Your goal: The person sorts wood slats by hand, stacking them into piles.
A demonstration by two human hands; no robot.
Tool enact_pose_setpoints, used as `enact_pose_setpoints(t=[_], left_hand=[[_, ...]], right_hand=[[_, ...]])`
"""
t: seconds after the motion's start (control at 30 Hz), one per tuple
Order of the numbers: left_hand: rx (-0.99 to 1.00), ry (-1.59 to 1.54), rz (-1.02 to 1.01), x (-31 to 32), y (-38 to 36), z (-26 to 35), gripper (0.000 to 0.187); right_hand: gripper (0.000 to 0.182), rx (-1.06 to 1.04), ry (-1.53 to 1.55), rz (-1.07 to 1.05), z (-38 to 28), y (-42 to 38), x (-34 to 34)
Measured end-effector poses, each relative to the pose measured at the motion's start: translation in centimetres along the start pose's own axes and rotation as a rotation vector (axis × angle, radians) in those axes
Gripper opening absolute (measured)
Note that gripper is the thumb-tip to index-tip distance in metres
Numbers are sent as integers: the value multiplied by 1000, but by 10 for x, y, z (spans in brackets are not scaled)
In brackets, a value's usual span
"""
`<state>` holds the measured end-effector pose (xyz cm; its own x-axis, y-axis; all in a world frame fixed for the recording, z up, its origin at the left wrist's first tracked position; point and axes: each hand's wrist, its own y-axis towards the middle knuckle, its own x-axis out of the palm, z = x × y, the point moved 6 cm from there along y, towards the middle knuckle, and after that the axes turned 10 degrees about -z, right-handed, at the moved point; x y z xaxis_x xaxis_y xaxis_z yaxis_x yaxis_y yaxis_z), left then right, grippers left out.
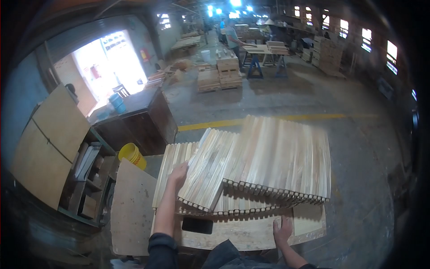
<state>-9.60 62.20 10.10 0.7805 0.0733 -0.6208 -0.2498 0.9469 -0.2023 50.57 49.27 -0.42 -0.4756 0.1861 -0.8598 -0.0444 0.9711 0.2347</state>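
Note:
Rows of pale wooden slats [277, 157] lie side by side in overlapping layers on the worktable [251, 235] in front of me. At the left, my left hand [178, 174] is closed against the outer edge of a tilted middle row of slats [208, 172]; part of its fingers is hidden. My right hand [283, 231] rests at the table's front, just below the slat ends, with thumb and fingers apart and nothing seen in it. Between my arms a black phone [197, 225] lies flat on the tabletop.
A thin board [132, 210] and a yellow bucket [132, 155] are at the left, beside an open shelf unit [92, 193]. A dark cabinet [139, 119] carries a blue container [117, 103]. Farther off, a person [233, 40] stands by stacked wood [228, 71] and a trestle table [264, 48].

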Motion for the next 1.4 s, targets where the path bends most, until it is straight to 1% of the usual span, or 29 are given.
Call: enact_pose_setpoints(t=[0.03,0.1,0.17,0.2,0.23,0.27,0.3,0.33,0.37,0.4,0.43,0.5,0.53,0.57,0.6,0.63,0.67,0.73,0.77,0.83,0.9,0.97,1.0,1.03,1.13,1.23,1.27,1.37,1.4], left_hand=[[53,20,58,-1,-13,-12,58],[105,-92,404,-19,-100,31,51],[144,-434,564,-14,-191,49,43],[95,-330,701,-3,-238,36,37],[-39,-412,670,14,-280,23,30],[-91,-326,864,36,-324,27,26],[-275,-277,874,79,-359,-53,33],[-347,-438,823,107,-395,-50,41],[-337,-295,916,137,-429,-68,49],[-459,-378,910,172,-463,-93,60],[-576,-350,877,186,-492,-76,67],[-753,-693,652,222,-535,-82,72],[-748,-661,621,223,-549,-76,65],[-754,-643,610,223,-562,-75,64],[-760,-573,570,234,-580,-91,56],[-724,-359,553,228,-595,-82,48],[-623,-271,679,220,-614,-57,44],[-794,-327,726,223,-660,-25,44],[-806,-361,788,238,-687,-18,44],[-816,-420,883,282,-740,-5,44],[-948,-390,936,327,-803,24,42],[-1052,-406,1017,378,-857,70,42],[-1106,-412,1146,419,-878,77,42],[-1155,-406,1264,461,-895,88,42],[-1461,-640,1257,539,-919,133,41],[-1501,-765,1629,560,-914,197,38],[-1521,-791,1679,570,-907,202,38],[-1566,-863,1862,592,-883,213,39],[-1563,-882,1950,597,-877,214,39]], right_hand=[[51,-25,20,-14,0,1,-1],[50,-72,67,-48,1,3,1],[49,-127,71,-73,1,3,4],[49,-139,84,-100,1,3,6],[49,-154,98,-125,-1,5,8],[48,-159,100,-141,-3,7,7],[48,-165,101,-160,-4,8,6],[48,-174,102,-182,-5,7,5],[46,-233,117,-178,-9,7,3],[45,-293,135,-172,-15,8,2],[43,-356,156,-168,-25,8,2],[39,-445,333,-354,-48,1,21],[37,-506,414,-473,-63,-6,28],[31,-620,452,-481,-93,-14,26],[28,-711,464,-546,-117,-25,33],[26,-816,476,-619,-141,-39,42],[17,-955,515,-617,-167,-54,47],[11,-1071,582,-825,-210,-86,57],[9,-1114,605,-930,-229,-107,61],[21,-1336,570,-909,-260,-151,57],[18,-1563,313,-999,-290,-205,53],[20,-1642,336,-1166,-301,-264,52],[21,-1666,358,-1238,-310,-299,54],[21,-1756,370,-1312,-312,-337,50],[20,-1958,474,-1518,-301,-430,17],[23,-2268,420,-1662,-292,-520,-30],[23,-2337,370,-1716,-287,-544,-39],[30,-2419,365,-1795,-271,-618,-31],[35,-2468,270,-1758,-268,-638,-34]])
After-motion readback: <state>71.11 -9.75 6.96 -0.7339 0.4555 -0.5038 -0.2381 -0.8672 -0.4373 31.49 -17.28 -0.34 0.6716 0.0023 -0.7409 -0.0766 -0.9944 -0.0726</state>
